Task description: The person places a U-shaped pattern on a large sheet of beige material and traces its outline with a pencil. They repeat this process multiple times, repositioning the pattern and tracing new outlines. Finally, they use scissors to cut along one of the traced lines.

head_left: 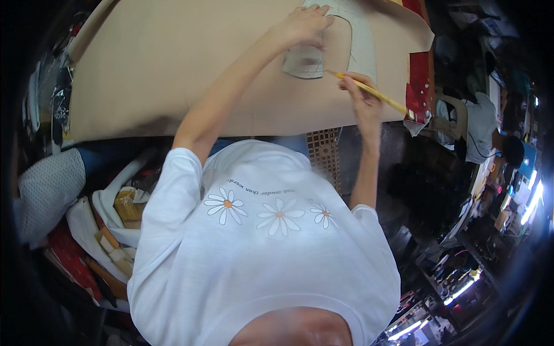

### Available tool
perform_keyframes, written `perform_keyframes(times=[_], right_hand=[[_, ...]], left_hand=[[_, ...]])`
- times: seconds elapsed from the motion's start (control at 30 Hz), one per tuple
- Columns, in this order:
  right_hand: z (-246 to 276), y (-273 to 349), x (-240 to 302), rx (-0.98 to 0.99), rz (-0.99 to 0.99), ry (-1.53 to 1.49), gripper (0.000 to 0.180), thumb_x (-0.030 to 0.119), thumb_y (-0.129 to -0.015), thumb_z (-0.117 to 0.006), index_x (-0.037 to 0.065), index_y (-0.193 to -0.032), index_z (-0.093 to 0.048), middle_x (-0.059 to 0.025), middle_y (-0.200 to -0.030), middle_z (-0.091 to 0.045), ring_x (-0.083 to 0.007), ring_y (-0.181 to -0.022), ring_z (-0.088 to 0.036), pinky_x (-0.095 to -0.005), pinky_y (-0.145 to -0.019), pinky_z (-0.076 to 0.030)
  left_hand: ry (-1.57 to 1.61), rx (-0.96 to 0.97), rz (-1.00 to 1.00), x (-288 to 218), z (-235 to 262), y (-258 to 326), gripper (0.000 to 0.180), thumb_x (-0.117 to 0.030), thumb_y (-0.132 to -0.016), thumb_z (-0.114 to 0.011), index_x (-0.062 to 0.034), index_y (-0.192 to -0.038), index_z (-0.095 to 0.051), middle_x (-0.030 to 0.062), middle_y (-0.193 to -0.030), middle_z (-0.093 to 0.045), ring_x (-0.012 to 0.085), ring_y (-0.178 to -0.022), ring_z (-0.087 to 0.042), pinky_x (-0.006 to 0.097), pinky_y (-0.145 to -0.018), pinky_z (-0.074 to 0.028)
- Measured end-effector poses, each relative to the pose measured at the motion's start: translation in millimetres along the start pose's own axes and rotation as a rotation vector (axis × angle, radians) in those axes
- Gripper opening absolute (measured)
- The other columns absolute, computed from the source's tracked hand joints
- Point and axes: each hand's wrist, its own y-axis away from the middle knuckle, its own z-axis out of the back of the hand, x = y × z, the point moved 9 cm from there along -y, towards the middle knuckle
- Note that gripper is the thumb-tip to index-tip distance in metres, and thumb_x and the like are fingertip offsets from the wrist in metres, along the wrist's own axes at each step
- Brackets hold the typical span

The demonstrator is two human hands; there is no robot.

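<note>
A large beige sheet point(156, 63) covers the work table in front of me. Near its far side lies a small greyish pattern piece point(304, 62) with a dark, curved lower edge. My left hand point(307, 26) rests on the upper part of this piece, fingers spread and lying flat. In my right hand point(362, 95) is a long, thin yellow pencil point(378, 94), gripped between thumb and fingers. Its tip points left, close to the piece's lower right corner; whether it touches the sheet I cannot tell. A dark curved line bounds a beige patch right of the left hand.
A pale grey-green strip point(365, 46) lies beside the pattern piece. The table's red edge point(419, 86) shows at the right. Rolled and folded materials point(118, 202) are heaped at the left, below the table. A chair point(452, 121) stands to the right, near another person point(483, 127).
</note>
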Motion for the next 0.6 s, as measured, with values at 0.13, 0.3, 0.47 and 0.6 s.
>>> perform_keyframes(times=[0.13,0.3,0.47,0.6], right_hand=[[-71.3,-8.4,-18.5,0.172,-0.09,-0.057,0.02,0.018,-0.093,-0.063,-0.002,-0.097,-0.065,-0.0047,-0.083,-0.067,-0.0096,-0.077,-0.063,-0.0224,-0.075,-0.049],[-100.7,-14.7,-13.8,0.206,0.144,0.054,0.024,0.022,-0.095,-0.061,-0.001,-0.094,-0.065,-0.0025,-0.076,-0.062,-0.0063,-0.068,-0.055,-0.0214,-0.064,-0.044],[-63.4,-14.7,-33.5,0.1,0.086,0.175,0.025,0.024,-0.096,-0.06,0.001,-0.09,-0.064,-0.0002,-0.071,-0.058,-0.0053,-0.065,-0.049,-0.0214,-0.059,-0.041],[-26.6,-20.2,-37.0,0.016,0.035,0.221,0.027,0.026,-0.096,-0.06,0.001,-0.086,-0.063,-0.0001,-0.068,-0.056,-0.0051,-0.063,-0.049,-0.0219,-0.057,-0.041]], left_hand=[[-0.003,0.262,0.054,10.1,-14.4,20.9,0.086,-0.024,-0.06,-0.085,0.0028,-0.131,-0.045,0.0223,-0.149,-0.032,0.0334,-0.135,-0.036,0.04,-0.105,-0.041],[-0.052,0.224,0.072,12.1,-24.4,26.3,0.093,-0.023,-0.056,-0.087,0.0052,-0.132,-0.044,0.0216,-0.151,-0.027,0.0332,-0.135,-0.035,0.037,-0.106,-0.041],[-0.057,0.226,0.07,13.7,-28.0,23.9,0.1,-0.027,-0.054,-0.089,0.0052,-0.135,-0.041,0.0203,-0.152,-0.026,0.0318,-0.136,-0.034,0.037,-0.106,-0.04],[-0.083,0.166,0.06,8.3,-20.9,24.5,0.098,-0.033,-0.052,-0.091,0.004,-0.131,-0.046,0.0155,-0.142,-0.038,0.0295,-0.129,-0.041,0.039,-0.1,-0.045]])
